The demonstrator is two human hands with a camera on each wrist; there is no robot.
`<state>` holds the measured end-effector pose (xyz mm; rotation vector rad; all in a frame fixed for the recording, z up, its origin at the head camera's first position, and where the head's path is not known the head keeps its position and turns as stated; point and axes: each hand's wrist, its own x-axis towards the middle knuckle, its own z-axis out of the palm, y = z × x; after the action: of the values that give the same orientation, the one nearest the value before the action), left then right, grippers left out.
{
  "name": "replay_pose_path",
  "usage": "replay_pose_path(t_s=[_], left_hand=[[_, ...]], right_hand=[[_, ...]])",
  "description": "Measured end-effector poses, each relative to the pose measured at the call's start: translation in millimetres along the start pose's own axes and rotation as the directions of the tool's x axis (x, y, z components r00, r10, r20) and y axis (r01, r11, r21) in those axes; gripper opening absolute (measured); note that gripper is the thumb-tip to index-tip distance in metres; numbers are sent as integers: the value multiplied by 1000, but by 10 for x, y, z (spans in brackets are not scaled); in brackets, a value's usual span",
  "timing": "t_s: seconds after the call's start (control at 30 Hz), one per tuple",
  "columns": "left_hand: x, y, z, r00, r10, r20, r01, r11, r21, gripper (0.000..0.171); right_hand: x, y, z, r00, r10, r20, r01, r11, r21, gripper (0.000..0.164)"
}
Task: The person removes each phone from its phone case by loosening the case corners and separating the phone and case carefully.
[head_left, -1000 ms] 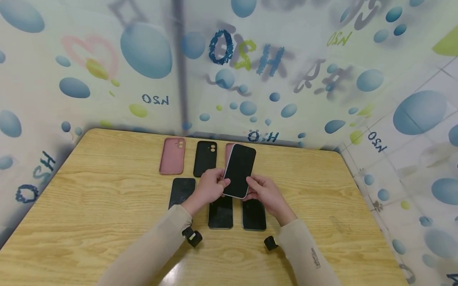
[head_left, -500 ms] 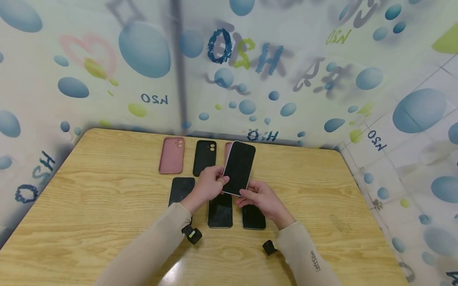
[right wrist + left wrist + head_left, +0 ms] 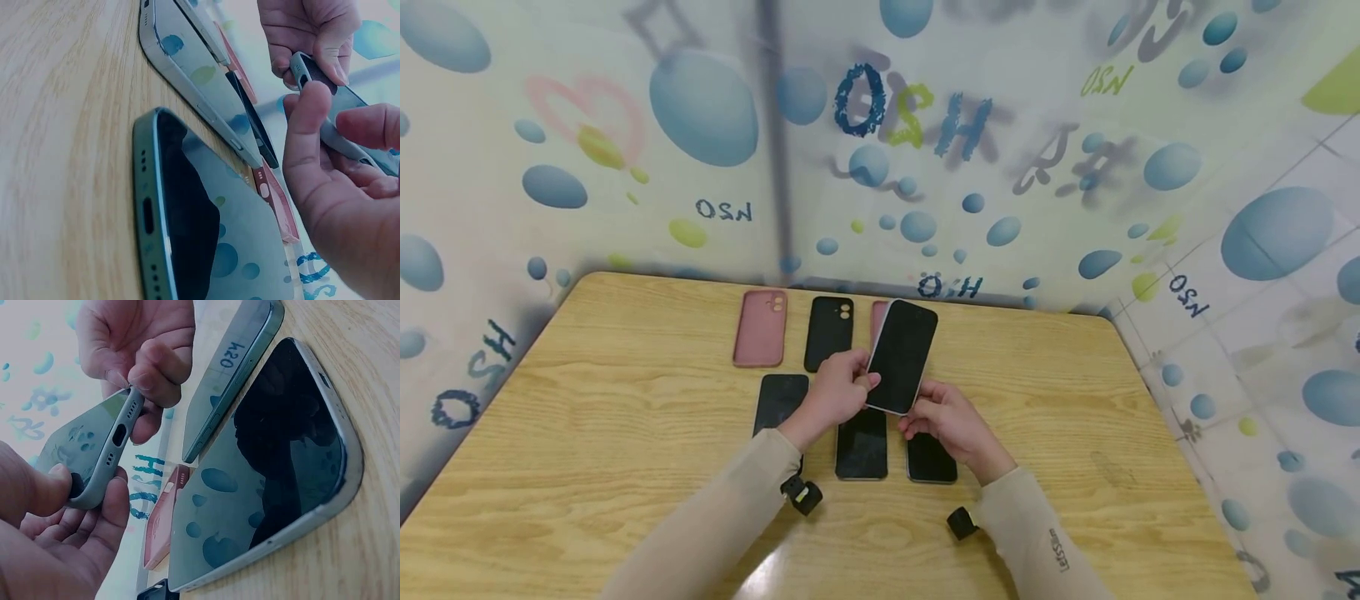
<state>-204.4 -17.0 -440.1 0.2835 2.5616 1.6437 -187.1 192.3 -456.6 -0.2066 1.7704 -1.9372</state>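
Observation:
My left hand (image 3: pixel 842 385) pinches the lower left side of a dark-screened smartphone (image 3: pixel 904 354) with a pale edge, its thumb on the front. The phone is tilted above the table. My right hand (image 3: pixel 949 418) has curled fingers at its lower right corner; the left wrist view shows the thumb and fingertips meeting there, near the bottom edge (image 3: pixel 119 434) with the charging port. Below the hands lie a middle phone (image 3: pixel 861 450) and a right phone (image 3: pixel 932 460), both screen up. A pink phone case (image 3: pixel 877 317) behind the held phone is mostly hidden.
Another phone (image 3: pixel 781 400) lies to the left, partly covered by my left forearm. Behind it are a pink phone case (image 3: pixel 760 329) and a black phone case (image 3: pixel 829 333). The wooden table (image 3: pixel 625 383) ends at a patterned wall covering (image 3: pixel 1045 208).
My right hand has slid from the held phone's right side down to its lower right corner. The left hand keeps its grip, and the phone stays nearly in place.

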Motion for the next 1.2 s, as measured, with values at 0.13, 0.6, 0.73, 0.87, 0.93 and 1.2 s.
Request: replay_pose_path(t_s=[0.13, 0.6, 0.73, 0.87, 0.93, 1.2], left_hand=[[-17, 8, 11, 1000, -4, 2, 4, 1000, 15, 25], [-39, 56, 43, 1000, 0, -2, 0, 998, 65, 26], [-39, 59, 43, 1000, -3, -2, 3, 998, 63, 25], [-37, 49, 42, 1000, 0, 0, 0, 999, 49, 27], [-29, 33, 40, 1000, -4, 4, 4, 1000, 24, 27], [13, -25, 0, 998, -36, 56, 42, 993, -113, 10]], right_hand=[[4, 13, 15, 998, 28, -55, -29, 1000, -4, 31], [22, 58, 18, 990, 51, -133, -54, 998, -17, 14], [15, 54, 0, 991, 58, -124, -62, 998, -27, 15], [8, 51, -17, 992, 60, -108, -65, 997, -40, 25], [5, 43, -21, 994, 56, -96, -60, 997, -47, 26], [-6, 21, -28, 998, 16, -55, -21, 997, -81, 23]])
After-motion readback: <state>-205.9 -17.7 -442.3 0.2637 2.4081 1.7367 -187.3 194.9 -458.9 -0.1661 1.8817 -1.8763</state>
